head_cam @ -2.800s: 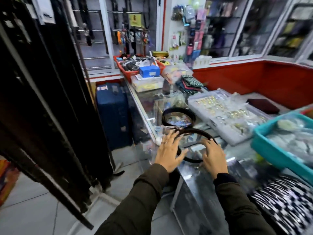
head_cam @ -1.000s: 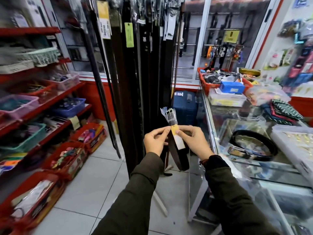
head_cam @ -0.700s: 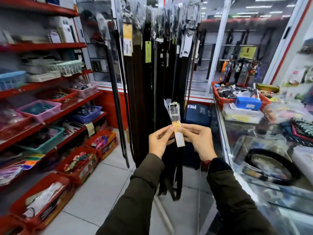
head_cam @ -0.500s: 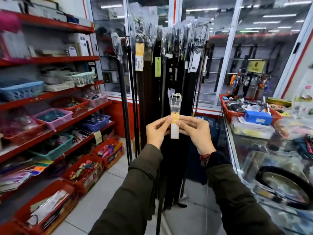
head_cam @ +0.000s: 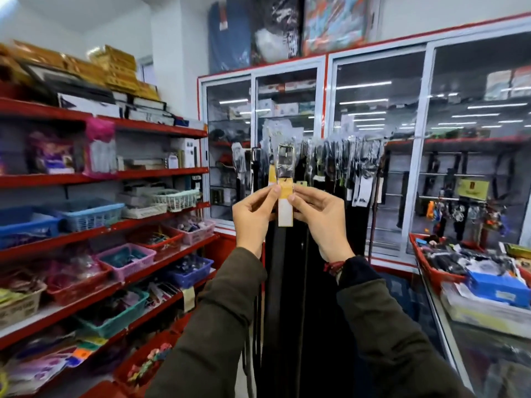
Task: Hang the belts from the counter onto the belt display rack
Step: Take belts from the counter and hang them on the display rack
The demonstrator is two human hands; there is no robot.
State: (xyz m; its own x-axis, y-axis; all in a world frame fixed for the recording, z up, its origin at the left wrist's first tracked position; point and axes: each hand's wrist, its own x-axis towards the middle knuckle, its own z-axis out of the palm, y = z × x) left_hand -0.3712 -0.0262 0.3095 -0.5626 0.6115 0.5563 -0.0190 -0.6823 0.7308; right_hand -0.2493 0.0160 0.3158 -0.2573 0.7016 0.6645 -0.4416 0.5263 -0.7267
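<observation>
I hold a black belt (head_cam: 283,282) upright at chest height. Its plastic-wrapped silver buckle (head_cam: 284,162) points up, and a yellow and white tag (head_cam: 285,206) hangs below it. My left hand (head_cam: 253,214) pinches the belt at the tag from the left, and my right hand (head_cam: 319,216) pinches it from the right. The strap hangs straight down between my forearms. Right behind it stands the belt display rack (head_cam: 339,150), packed with several dark belts hanging by wrapped buckles. The held buckle is just below the level of the rack's top.
Red shelves (head_cam: 161,175) with coloured baskets run along the left. A glass counter (head_cam: 448,334) at the right edge carries a red tray (head_cam: 428,271) and a blue box (head_cam: 498,285). Glass cabinets (head_cam: 373,139) line the back wall.
I took one belt off the counter, turned left to the rack and let it uncoil. Both hands have raised it buckle-up; my view has tilted up towards the rack's top.
</observation>
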